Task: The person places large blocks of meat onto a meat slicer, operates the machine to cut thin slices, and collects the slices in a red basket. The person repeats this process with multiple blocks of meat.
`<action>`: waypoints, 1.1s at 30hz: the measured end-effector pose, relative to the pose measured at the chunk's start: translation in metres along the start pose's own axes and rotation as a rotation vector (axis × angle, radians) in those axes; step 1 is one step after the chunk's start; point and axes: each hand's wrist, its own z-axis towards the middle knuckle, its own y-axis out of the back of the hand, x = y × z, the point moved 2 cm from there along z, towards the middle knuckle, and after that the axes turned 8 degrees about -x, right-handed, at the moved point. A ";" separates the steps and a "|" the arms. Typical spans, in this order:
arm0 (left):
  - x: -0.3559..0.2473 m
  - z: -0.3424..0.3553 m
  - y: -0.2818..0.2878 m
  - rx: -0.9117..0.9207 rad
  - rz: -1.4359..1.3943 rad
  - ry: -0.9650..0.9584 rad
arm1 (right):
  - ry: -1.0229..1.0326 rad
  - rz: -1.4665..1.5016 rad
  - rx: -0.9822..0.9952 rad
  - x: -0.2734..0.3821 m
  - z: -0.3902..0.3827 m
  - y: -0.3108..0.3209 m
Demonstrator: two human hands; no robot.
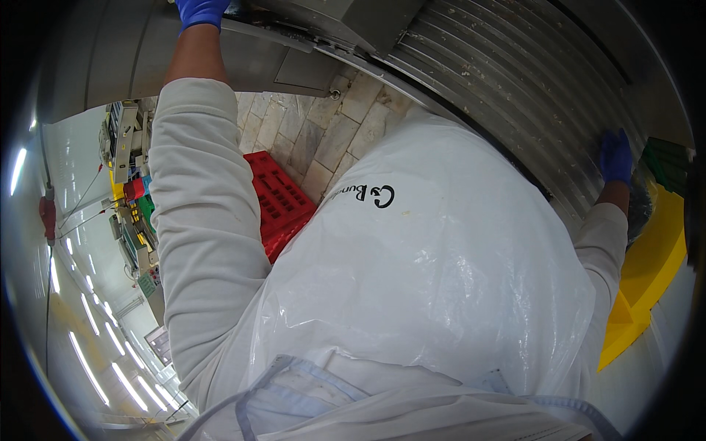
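Note:
My left hand (201, 11), in a blue glove, reaches up to the top edge of the picture beside a grey metal machine panel (243, 55). Only its wrist side shows; the fingers are cut off by the frame. On the far right, my right hand (616, 156) wears a matching glove and lies against the end of a ribbed metal surface (493, 73). Its fingers look stretched out, and I see nothing held in them. Small pale crumbs are scattered over the ribs. A white plastic apron (434, 257) covers my front.
A red plastic crate (276, 191) sits on the tiled floor (323, 125) at my left. Yellow plastic bins (647, 264) and a dark green crate (665, 165) stand by my right arm. More equipment (132, 220) lines the room at far left.

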 end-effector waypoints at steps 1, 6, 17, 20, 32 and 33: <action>0.000 0.000 0.000 0.002 -0.003 0.000 | 0.001 -0.007 -0.001 0.000 0.000 0.000; 0.001 0.004 0.000 0.000 -0.026 0.011 | 0.103 -0.165 0.083 -0.007 0.030 0.027; 0.004 0.002 -0.001 0.025 0.034 0.023 | 0.100 -0.149 0.112 -0.009 0.027 0.018; 0.003 0.001 -0.003 0.036 0.043 0.022 | 0.014 0.022 0.098 -0.008 0.022 0.013; 0.004 -0.001 -0.001 0.022 0.017 0.041 | -0.011 -0.074 0.033 0.001 -0.001 0.000; 0.004 -0.001 -0.001 0.023 0.016 0.040 | -0.027 -0.063 0.012 0.003 -0.008 -0.004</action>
